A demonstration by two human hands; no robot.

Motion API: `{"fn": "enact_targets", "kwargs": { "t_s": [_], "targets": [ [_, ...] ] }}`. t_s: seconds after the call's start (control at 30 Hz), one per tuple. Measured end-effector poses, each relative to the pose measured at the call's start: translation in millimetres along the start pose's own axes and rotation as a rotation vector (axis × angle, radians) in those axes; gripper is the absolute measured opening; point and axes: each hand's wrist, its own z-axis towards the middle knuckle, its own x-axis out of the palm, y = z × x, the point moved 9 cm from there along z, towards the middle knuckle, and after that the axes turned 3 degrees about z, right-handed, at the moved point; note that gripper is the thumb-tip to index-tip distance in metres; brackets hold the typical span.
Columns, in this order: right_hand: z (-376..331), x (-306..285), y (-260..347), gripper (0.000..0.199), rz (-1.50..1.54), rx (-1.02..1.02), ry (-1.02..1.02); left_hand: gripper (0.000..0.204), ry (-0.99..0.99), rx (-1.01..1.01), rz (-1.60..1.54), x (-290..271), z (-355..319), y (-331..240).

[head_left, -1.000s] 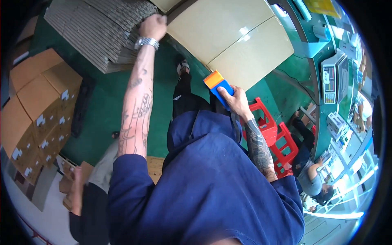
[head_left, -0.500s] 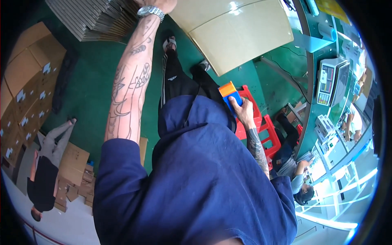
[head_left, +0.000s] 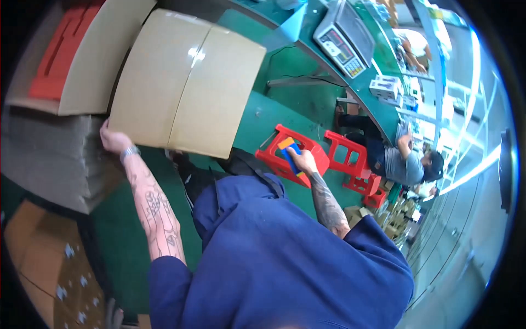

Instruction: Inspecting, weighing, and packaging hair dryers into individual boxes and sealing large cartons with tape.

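Observation:
A closed brown cardboard box (head_left: 150, 82), with a seam across its top, stands in front of me. My left hand (head_left: 116, 141), a metal watch on its wrist, has its fingers curled at the box's near left corner; part of the grip is hidden. Low on my right side, my right hand (head_left: 304, 162) is closed round a blue and orange block-shaped tool (head_left: 291, 154), its exact kind not clear. That hand is apart from the box, above a red plastic stool (head_left: 318, 154).
An open carton (head_left: 90, 66) holding red boxes (head_left: 57, 60) sits at far left, above stacked flat cardboard (head_left: 49, 151). A green workbench (head_left: 301, 41) with a weighing scale (head_left: 344, 41) runs along the right. Another person (head_left: 402, 164) sits beyond more red stools (head_left: 348, 153).
My view has swung left, bringing the carton of red boxes into sight. My left hand now shows at the box's near left corner. The tool remains in my right hand.

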Motion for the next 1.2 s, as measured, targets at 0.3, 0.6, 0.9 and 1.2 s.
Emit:
{"fn": "enact_targets", "kwargs": {
  "t_s": [0.3, 0.6, 0.9, 1.2],
  "targets": [
    [85, -181, -84, 0.037, 0.99, -0.188, -0.357, 0.05, 0.032, -0.321, -0.055, 4, -11, -1],
    [320, -409, -102, 0.038, 0.145, -0.203, -0.849, 0.049, -0.18, -0.048, 0.869, 21, -286, -13],
    [277, -465, 0, 0.05, -0.1, -0.34, -1.109, 0.071, -0.844, -0.576, -0.406, 43, -384, 4],
    [202, -407, 402, 0.041, 0.163, -1.17, -0.401, 0.08, -0.561, -0.668, -0.264, 2, -420, -3]
  ]
}}
